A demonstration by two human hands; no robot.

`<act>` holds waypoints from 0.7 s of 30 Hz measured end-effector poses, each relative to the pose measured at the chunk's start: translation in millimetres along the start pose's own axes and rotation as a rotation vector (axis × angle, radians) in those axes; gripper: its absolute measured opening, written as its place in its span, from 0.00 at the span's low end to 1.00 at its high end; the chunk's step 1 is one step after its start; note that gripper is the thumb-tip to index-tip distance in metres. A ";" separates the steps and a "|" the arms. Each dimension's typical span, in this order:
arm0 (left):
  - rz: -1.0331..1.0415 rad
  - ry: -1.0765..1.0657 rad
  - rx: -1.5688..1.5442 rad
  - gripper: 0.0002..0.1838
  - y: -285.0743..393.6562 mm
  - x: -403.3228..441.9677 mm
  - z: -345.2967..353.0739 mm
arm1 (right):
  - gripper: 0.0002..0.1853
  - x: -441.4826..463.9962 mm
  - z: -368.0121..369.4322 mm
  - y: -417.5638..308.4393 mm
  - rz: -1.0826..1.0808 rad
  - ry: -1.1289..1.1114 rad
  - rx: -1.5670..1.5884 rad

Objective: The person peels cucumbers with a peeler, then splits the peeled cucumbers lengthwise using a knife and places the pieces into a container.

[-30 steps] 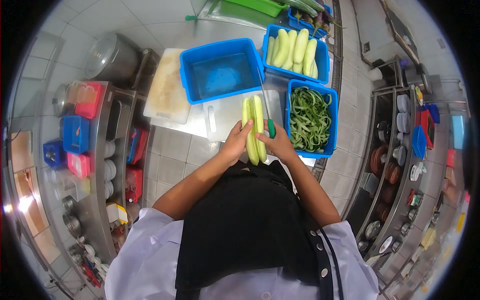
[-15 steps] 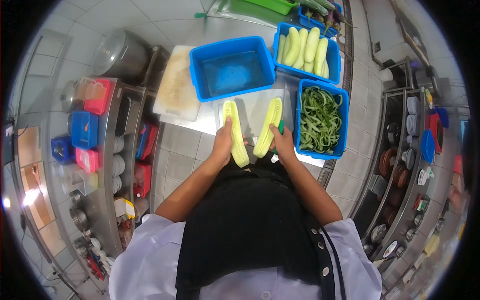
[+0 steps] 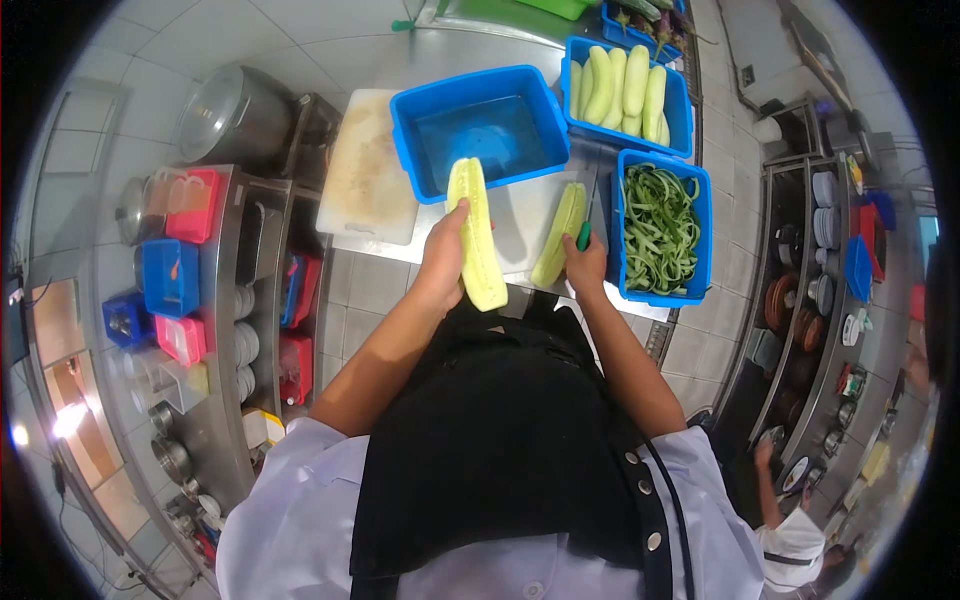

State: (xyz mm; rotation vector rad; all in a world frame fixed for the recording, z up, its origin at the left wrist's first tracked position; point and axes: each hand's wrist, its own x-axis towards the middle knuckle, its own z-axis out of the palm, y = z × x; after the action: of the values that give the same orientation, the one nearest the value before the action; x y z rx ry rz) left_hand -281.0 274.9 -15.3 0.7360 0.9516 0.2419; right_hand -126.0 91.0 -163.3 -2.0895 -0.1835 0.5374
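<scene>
My left hand (image 3: 445, 258) is closed around one long peeled cucumber half (image 3: 476, 240), its pale seeded face turned up. A second cucumber half (image 3: 558, 236) rests on the white cutting board (image 3: 518, 215), at the left side of my right hand (image 3: 588, 264). That hand is closed on the green handle of a knife (image 3: 584, 237), its thin blade pointing away from me. Whether my right fingers still touch the second half, I cannot tell.
Beyond the board stands a blue bin (image 3: 480, 185). To its right, another blue bin holds whole peeled cucumbers (image 3: 635, 85); a nearer one holds green peel strips (image 3: 660, 230). A stained cutting board (image 3: 370, 170) lies left. Another person (image 3: 790, 540) is at lower right.
The second cucumber half, held in my right hand before, now lies on the board. My left hand has lifted its half slightly forward. Another person has come into view at lower right.
</scene>
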 end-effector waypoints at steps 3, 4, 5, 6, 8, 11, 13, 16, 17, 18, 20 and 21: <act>0.082 -0.053 0.031 0.22 9.7 11.8 2.6 | 0.21 -3.9 -5.4 4.2 -0.085 0.050 -0.087; 0.082 -0.054 0.030 0.22 13.6 14.3 3.3 | 0.21 -3.6 -5.8 9.6 -0.105 0.057 -0.092; 0.046 -0.052 0.032 0.21 18.5 16.8 4.6 | 0.21 -2.8 -5.4 14.4 -0.126 0.065 -0.097; 0.011 -0.051 0.035 0.21 23.4 20.3 6.6 | 0.21 -4.4 -6.0 14.3 -0.129 0.068 -0.097; 0.010 -0.045 0.013 0.21 23.4 34.4 6.2 | 0.21 -11.0 -11.1 17.5 -0.253 0.125 -0.173; 0.010 -0.025 -0.018 0.21 23.0 42.7 10.1 | 0.21 -17.8 -20.1 2.9 -0.133 0.007 -0.176; 0.022 -0.007 -0.028 0.21 23.3 44.3 16.1 | 0.20 2.7 -13.3 32.8 -0.147 -0.007 -0.163; 0.086 0.050 -0.069 0.17 21.1 41.8 23.7 | 0.18 12.9 -9.6 24.2 -0.127 -0.034 -0.135; 0.096 0.056 -0.075 0.17 18.8 40.9 24.6 | 0.19 11.5 -10.6 7.2 -0.011 -0.057 -0.026; 0.107 0.062 -0.080 0.17 17.1 41.0 25.9 | 0.21 12.9 -11.3 -1.0 0.108 -0.080 0.083; 0.085 0.072 -0.089 0.17 13.6 41.2 25.3 | 0.21 22.0 -7.3 7.5 0.062 -0.103 0.028; 0.058 0.073 -0.097 0.18 13.8 38.6 27.5 | 0.22 22.6 -7.5 5.0 0.017 -0.115 -0.028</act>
State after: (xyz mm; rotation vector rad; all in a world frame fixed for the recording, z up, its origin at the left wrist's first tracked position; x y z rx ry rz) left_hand -234.9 291.4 -21.3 0.6698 0.9819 0.3653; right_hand -102.8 90.1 -170.8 -2.0902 -0.2408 0.6700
